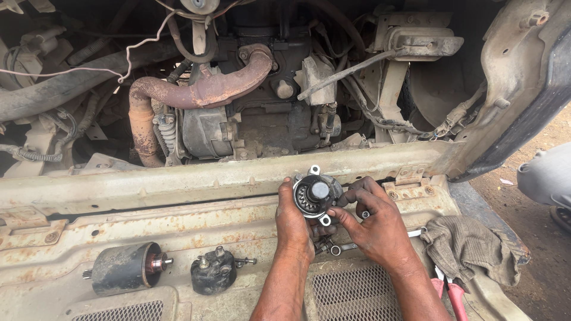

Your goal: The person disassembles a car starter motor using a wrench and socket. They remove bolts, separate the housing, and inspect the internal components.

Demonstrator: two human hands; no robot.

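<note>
Both hands hold the starter nose housing over the rusty front panel.

Left hand [292,223] cups the round, greasy cast-metal housing [315,195]; right hand [375,229] pinches its lower lug. Below the grip lie spanners [342,246]; left, a cylindrical armature [126,267].

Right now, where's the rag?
In the head view the rag lies at the right on the rusty panel, just right of the right hand, with red-handled pliers poking out below it.
</note>
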